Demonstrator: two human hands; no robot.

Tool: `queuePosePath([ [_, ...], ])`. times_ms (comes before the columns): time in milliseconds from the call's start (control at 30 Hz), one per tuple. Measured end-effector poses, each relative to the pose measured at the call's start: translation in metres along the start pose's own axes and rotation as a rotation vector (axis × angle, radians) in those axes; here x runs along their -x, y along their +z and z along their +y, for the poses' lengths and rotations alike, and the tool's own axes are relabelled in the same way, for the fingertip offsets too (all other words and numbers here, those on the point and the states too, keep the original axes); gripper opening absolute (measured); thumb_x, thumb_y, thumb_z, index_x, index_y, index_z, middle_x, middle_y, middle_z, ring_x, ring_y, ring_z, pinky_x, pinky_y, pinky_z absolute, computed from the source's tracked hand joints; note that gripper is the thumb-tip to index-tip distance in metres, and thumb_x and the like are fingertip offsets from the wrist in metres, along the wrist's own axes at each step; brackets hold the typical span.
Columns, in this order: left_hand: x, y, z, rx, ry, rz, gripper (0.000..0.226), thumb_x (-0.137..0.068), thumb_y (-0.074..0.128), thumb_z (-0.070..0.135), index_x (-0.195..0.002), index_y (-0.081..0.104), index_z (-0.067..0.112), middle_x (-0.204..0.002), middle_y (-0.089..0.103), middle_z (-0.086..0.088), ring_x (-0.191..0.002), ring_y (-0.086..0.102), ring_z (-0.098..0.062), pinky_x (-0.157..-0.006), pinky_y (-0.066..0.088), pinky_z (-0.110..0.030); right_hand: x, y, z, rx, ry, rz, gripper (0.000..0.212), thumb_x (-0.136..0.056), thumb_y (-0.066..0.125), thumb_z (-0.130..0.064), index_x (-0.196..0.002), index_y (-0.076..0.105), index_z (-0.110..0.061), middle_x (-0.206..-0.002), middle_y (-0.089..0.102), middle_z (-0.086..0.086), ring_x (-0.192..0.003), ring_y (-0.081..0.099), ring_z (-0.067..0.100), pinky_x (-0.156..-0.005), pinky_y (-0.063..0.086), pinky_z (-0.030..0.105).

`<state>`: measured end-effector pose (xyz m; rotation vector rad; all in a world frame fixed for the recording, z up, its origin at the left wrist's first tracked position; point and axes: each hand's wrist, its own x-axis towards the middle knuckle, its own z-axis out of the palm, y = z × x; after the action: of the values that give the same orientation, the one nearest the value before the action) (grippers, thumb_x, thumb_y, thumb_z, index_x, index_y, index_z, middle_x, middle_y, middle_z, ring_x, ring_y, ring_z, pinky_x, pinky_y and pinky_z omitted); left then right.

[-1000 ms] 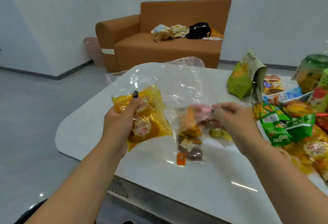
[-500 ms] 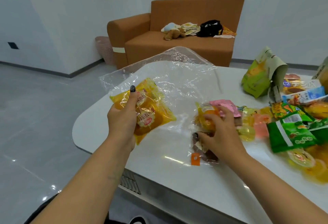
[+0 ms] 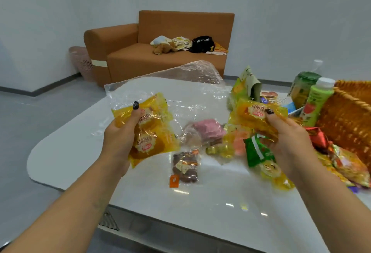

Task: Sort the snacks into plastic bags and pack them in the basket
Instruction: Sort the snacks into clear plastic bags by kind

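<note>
1. I take the white table as my landmark; every place below is told from it.
2. My left hand is raised above the table's left part. Its thumb and fingers are clamped on yellow cake packets, which appear to sit inside a clear plastic bag whose loose end trails toward the table's far edge.
3. My right hand is raised above the table's right part, thumb and fingers pinching one more yellow cake packet of the same brand, held well apart from the bag.
4. Between my hands, lying on the table, are a clear pack of brown sweets, a pink packet, small golden jellies and a green packet.
5. At the table's right edge stands a wicker basket, with a green bottle just beside it and more wrapped snacks heaped in front. I cannot tell what lies inside the basket.
6. My judgement: the sorting is at an early stage. One kind of snack is partly bagged, the packet in my right hand looks meant for that bag, and most snacks lie loose. No filled bag is visibly packed in the basket yet.
</note>
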<state>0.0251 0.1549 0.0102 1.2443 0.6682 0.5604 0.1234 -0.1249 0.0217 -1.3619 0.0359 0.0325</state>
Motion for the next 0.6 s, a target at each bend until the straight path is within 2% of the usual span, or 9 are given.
queuePosePath([
  [100,0.009,0.013,-0.006,-0.029,-0.008,-0.099,0.033,-0.086,0.067,0.045,-0.109,0.065,0.022,-0.100,0.074,-0.003,-0.090,0.072,-0.025,-0.078,0.058,-0.044,-0.001,-0.022,-0.013,-0.189,0.010,-0.011,0.013,-0.095,0.057,-0.019,-0.104,0.065,-0.014,-0.101,0.073,0.005,-0.092,0.070,0.020,-0.072,0.054,0.030],
  [200,0.019,0.022,-0.014,-0.063,-0.022,-0.203,0.038,-0.083,0.066,0.046,-0.111,0.064,0.021,-0.099,0.075,-0.004,-0.091,0.072,-0.027,-0.078,0.058,-0.046,-0.001,-0.037,-0.021,-0.269,0.010,-0.078,0.017,-0.093,0.057,-0.012,-0.108,0.063,-0.006,-0.103,0.073,0.009,-0.091,0.072,0.021,-0.068,0.058,0.029],
  [367,0.031,0.028,-0.024,-0.083,-0.048,-0.339,0.056,-0.068,0.067,0.048,-0.113,0.063,0.015,-0.101,0.075,-0.008,-0.093,0.072,-0.030,-0.079,0.057,-0.048,0.009,-0.050,-0.021,-0.181,0.056,-0.285,0.031,-0.081,0.061,-0.007,-0.111,0.059,-0.002,-0.098,0.073,0.013,-0.081,0.073,0.021,-0.064,0.058,0.027],
  [533,0.032,0.032,-0.029,-0.106,-0.045,-0.348,0.055,-0.067,0.067,0.049,-0.111,0.064,0.016,-0.100,0.076,-0.007,-0.093,0.072,-0.030,-0.084,0.056,-0.051,0.012,-0.056,-0.019,-0.093,0.091,-0.381,0.035,-0.074,0.063,-0.004,-0.108,0.061,-0.004,-0.102,0.071,0.014,-0.083,0.071,0.024,-0.079,0.059,0.039],
  [600,0.032,0.034,-0.029,-0.105,-0.036,-0.350,0.054,-0.066,0.067,0.049,-0.110,0.064,0.016,-0.098,0.076,-0.006,-0.093,0.072,-0.030,-0.084,0.056,-0.051,0.014,-0.056,-0.022,-0.069,0.131,-0.444,0.040,-0.070,0.070,-0.006,-0.109,0.061,-0.003,-0.104,0.072,0.016,-0.088,0.072,0.029,-0.076,0.060,0.040],
])
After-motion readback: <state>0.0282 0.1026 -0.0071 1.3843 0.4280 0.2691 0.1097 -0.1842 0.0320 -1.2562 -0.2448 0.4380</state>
